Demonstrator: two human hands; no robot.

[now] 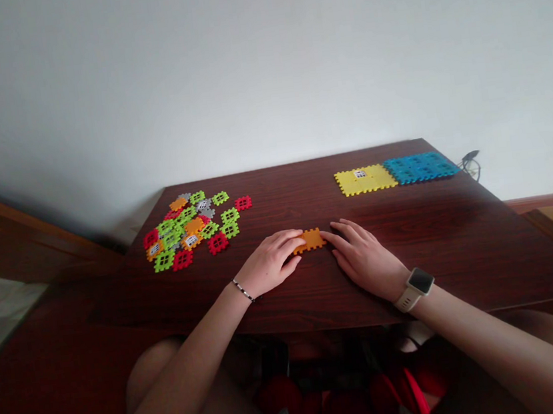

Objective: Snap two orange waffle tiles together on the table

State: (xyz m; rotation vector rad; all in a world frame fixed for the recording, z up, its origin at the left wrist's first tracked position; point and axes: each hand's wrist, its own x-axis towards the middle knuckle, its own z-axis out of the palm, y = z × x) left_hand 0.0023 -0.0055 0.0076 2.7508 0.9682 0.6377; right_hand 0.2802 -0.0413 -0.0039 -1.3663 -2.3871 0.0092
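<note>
Fingers [293, 235] of left hand [270, 261] curled over left end of orange piece [312, 239], thumb tucked against its near edge: grasping it. Fingers [334, 235] of right hand [363, 257] stretched out and loosely spread, released, tips touching right end of same piece; palm low over the desk [462, 244]. Both hands meeting at the piece from opposite sides.

Orange piece: flat, notched along the edges, lying on the desk at mid-width, slightly nearer the front edge than the back. Looks wider than one tile; cannot tell whether one or two joined.

Thin bracelet [243, 290] on left wrist. Pale-strapped watch [416, 287] with dark square face on right wrist. Both forearms bare, coming up over the desk's near edge.

Far left of desk: pile of loose tiles [188, 228], mostly lime green, with red, orange and a few grey, some overlapping, a few with white stickers. Well apart from left hand.

Far right, near back edge: yellow panel [364, 179] of joined tiles, one white sticker on it, lying flat and touching a blue panel [420, 167] on its right. Both well apart from right hand.

Dark cable [470, 160] just past the blue panel at the desk's back right corner.

Desk of dark reddish wood, set against a plain white wall [259, 68]. Bare knees [150, 370] below front edge; something red under the desk, too dark to identify.
</note>
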